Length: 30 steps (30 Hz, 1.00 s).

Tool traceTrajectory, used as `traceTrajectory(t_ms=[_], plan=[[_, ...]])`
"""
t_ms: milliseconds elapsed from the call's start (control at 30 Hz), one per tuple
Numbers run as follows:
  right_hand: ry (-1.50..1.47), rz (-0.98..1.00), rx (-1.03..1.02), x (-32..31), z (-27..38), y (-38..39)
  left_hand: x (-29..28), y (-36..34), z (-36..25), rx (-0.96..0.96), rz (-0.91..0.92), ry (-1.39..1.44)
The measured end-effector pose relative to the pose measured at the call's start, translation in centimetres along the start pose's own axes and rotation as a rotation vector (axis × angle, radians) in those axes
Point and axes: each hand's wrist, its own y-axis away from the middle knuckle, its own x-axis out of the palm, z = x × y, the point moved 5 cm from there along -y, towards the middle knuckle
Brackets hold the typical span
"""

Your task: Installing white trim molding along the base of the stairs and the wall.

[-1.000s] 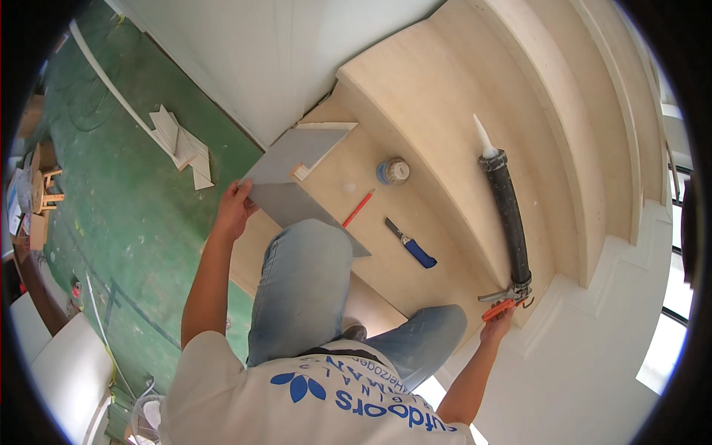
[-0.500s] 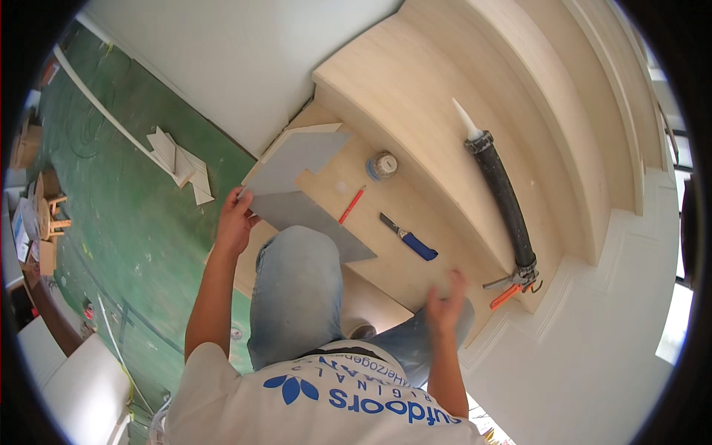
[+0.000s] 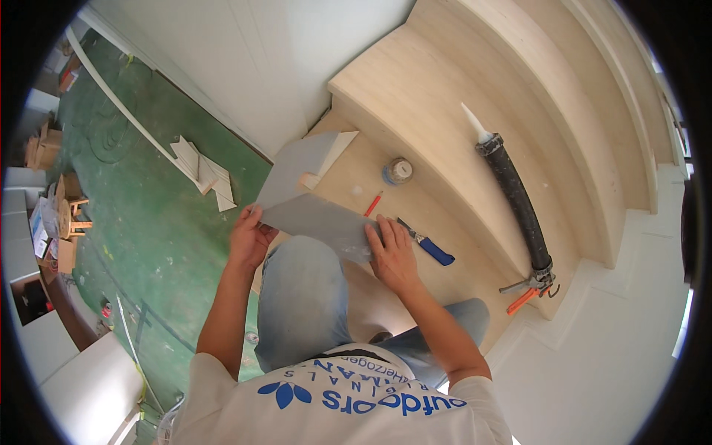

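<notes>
A thin grey board [image 3: 319, 222], cut at an angle, lies across my raised knee over the lowest wooden step. My left hand [image 3: 251, 236] pinches its left corner between thumb and fingers. At the opposite end my right hand [image 3: 393, 254] grips the board, fingers on top; its thumb is hidden. Another grey section with pale edges [image 3: 300, 165] spreads behind it; whether the two are joined I cannot tell. Just past my right fingers lie a red pencil [image 3: 373, 204], partly covered by the board, and a blue-handled knife [image 3: 436, 251].
A small jar [image 3: 398, 171] stands against the riser. On the step above rests a long black caulking gun [image 3: 515, 193] with a white nozzle and orange handle. Curved pale stairs [image 3: 445, 67] climb to the right. Pale offcuts [image 3: 204, 170] lie on the green floor [image 3: 148, 245] at left.
My right hand has come up from beside my right knee and taken hold of the board's right end. The board has lifted and tilted, now covering part of the pencil.
</notes>
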Motion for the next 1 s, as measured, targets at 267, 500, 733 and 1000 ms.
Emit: traceTrajectory(t_ms=[267,500,733,1000], plan=[[-0.027,-0.201,-0.131,-6.3,-1.7,-3.1,3.3,1.6,-2.6,0.015,0.019,-0.058],[-0.211,-0.063,-0.238,-15.6,-5.3,-9.9,8.3,3.2,-6.1,0.415,0.345,-0.332],[-0.144,-0.051,-0.135,-20.6,-8.6,-19.5,12.1,0.7,-8.9,0.863,0.125,-0.755],[-0.098,0.089,0.148,-19.8,-12.5,-28.7,17.1,-0.2,-11.1,0.9,0.069,-0.793]])
